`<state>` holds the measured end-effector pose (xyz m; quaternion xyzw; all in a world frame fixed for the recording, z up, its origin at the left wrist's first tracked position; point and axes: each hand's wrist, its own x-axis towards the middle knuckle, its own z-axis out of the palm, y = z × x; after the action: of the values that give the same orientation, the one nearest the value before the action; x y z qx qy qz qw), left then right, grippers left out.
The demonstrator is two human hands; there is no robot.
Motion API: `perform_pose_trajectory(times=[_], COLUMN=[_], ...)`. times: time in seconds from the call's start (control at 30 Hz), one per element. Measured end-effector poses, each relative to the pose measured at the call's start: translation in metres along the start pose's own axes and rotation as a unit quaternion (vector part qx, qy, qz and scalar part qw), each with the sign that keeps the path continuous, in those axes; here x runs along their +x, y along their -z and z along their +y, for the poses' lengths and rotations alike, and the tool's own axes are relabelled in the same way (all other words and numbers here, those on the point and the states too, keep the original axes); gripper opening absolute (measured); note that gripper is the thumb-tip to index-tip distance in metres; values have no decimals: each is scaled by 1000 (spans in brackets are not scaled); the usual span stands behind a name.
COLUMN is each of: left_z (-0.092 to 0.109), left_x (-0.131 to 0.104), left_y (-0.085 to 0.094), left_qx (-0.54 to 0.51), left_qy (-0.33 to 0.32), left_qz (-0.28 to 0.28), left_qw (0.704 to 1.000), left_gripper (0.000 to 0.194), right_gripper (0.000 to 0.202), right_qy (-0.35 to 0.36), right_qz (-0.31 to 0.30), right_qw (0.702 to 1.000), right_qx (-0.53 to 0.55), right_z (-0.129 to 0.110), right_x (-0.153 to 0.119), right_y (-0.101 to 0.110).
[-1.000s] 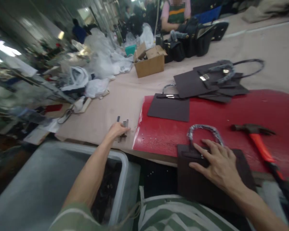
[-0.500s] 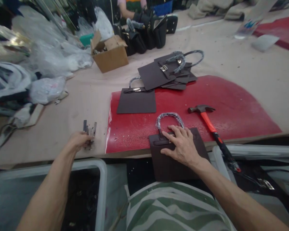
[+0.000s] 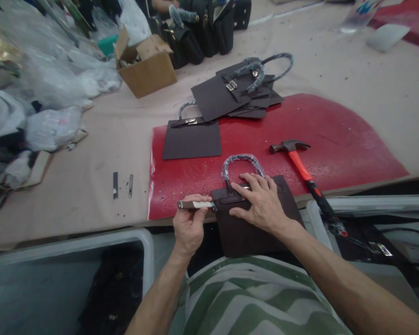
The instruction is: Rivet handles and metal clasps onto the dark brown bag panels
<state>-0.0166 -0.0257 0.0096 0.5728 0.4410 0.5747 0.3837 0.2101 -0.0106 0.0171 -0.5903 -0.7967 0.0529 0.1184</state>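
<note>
My left hand [image 3: 189, 225] is closed around a short metal punch [image 3: 195, 204] with a pale band, held sideways so its tip meets the left edge of a dark brown bag panel [image 3: 254, 232]. The panel overhangs the table's front edge and has a plastic-wrapped handle [image 3: 242, 160]. Across the panel's upper part lies my right hand [image 3: 261, 202], flat with fingers spread, partly covering the clasp. A claw hammer [image 3: 305, 174] with a red and black grip rests to the right. Two small tools, a dark strip [image 3: 115, 185] and a slim metal rod [image 3: 130, 186], lie at the left.
A red mat [image 3: 335, 135] covers part of the table. More bag panels [image 3: 216, 95] are piled at its back, with a single panel [image 3: 192, 142] beside them. Behind are a cardboard box [image 3: 148, 74] and black bags [image 3: 192, 42]. Plastic bins [image 3: 148, 246] stand below the front edge.
My left hand has moved right from the small tools to the panel's left edge, bringing the punch with it. My right hand stays on the panel. The view has shifted slightly.
</note>
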Motion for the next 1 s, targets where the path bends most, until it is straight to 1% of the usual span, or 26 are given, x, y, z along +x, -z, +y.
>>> perform_pose_trajectory(times=[0.07, 0.13, 0.27, 0.4, 0.6, 0.8, 0.9, 1.0], left_z=[-4, -9, -13, -12, -10, -7, -8, -9], left_x=[-6, -8, -5, -3, -7, -6, -4, -3], left_y=[-8, -9, -10, -12, -13, -13, -14, -14], left_qx=[9, 14, 28, 32, 41, 46, 55, 56], left_qy=[-46, -84, -125, -145, -161, -197, -199, -191], left_qz=[-5, -1, 6, -9, -27, -58, -59, -46], left_qw=[999, 996, 992, 989, 986, 977, 977, 979], left_gripper=[11, 13, 15, 16, 17, 21, 20, 17], right_gripper=[74, 74, 75, 76, 76, 75, 75, 75], right_qy=[0, 1, 2, -1, -4, 2, 1, -1], right_qz=[1, 4, 9, 8, 6, 13, 14, 12], right_qw=[1000, 1000, 1000, 1000, 1000, 1000, 1000, 1000], right_qx=[1, 2, 4, 8, 8, 9, 10, 11], right_z=[0, 0, 0, -1, -1, 0, 0, -1], right_x=[0, 0, -2, -1, 0, -1, -1, -1], right_y=[0, 0, -1, -1, -1, -3, -2, -1])
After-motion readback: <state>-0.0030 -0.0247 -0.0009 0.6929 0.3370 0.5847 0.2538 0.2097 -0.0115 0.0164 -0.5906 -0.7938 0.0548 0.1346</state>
